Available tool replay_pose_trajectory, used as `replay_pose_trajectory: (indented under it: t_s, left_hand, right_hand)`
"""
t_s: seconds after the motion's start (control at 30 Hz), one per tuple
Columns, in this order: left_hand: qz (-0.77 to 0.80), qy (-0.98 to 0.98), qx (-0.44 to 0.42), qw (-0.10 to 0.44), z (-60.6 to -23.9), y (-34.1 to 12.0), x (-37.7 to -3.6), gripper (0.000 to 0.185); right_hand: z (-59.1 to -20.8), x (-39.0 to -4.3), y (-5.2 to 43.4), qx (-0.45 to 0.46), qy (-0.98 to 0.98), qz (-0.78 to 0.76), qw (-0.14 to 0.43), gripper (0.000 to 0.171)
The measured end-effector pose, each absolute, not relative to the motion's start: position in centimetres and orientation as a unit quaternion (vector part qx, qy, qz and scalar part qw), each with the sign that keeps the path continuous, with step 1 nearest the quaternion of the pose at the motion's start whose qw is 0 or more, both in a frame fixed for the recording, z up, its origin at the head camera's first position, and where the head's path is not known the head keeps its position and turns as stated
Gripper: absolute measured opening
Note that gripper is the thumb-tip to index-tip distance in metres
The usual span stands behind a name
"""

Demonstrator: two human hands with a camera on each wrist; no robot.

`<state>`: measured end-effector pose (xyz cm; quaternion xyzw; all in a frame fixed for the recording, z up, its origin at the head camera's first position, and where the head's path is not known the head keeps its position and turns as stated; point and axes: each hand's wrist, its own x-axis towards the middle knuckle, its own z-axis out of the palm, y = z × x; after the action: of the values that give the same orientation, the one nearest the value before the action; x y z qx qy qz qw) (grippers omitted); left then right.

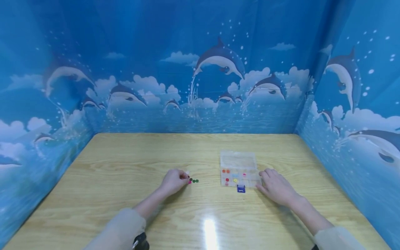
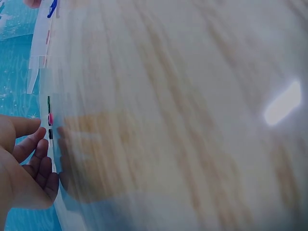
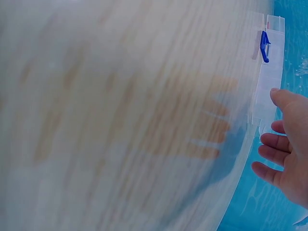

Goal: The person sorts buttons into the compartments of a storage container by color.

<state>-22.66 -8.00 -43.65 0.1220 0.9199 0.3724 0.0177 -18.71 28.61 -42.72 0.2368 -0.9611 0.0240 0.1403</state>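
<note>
**Small beads and a clear plastic box on a glossy table**

The left hand (image 1: pixel 173 181), fingers loosely curled, touches a short row of tiny round beads (image 1: pixel 193 180), pink and dark green; whether it pinches one I cannot tell. The right hand (image 1: pixel 276 187) rests relaxed against the clear, rectangular, compartmented box (image 1: pixel 239 169) with its blue clasp (image 1: pixel 241 189). Both lie on the smooth, wood-grain table (image 1: pixel 125 166).

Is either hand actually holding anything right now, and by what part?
Cannot tell for the left hand: its curled fingertips meet the small beads, any pinch hidden. The right hand holds nothing, lying relaxed beside the clear box.
</note>
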Motion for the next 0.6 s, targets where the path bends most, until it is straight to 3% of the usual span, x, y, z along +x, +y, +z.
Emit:
replay_pose_trajectory:
  t_s: [0.6]
  left_hand:
    - [0.325, 0.937, 0.129, -0.018, -44.56, -7.7, -23.08, 0.009]
  right_hand:
    - [-43.03, -18.82, 28.71, 0.236, -0.961, 0.029, 0.141, 0.039]
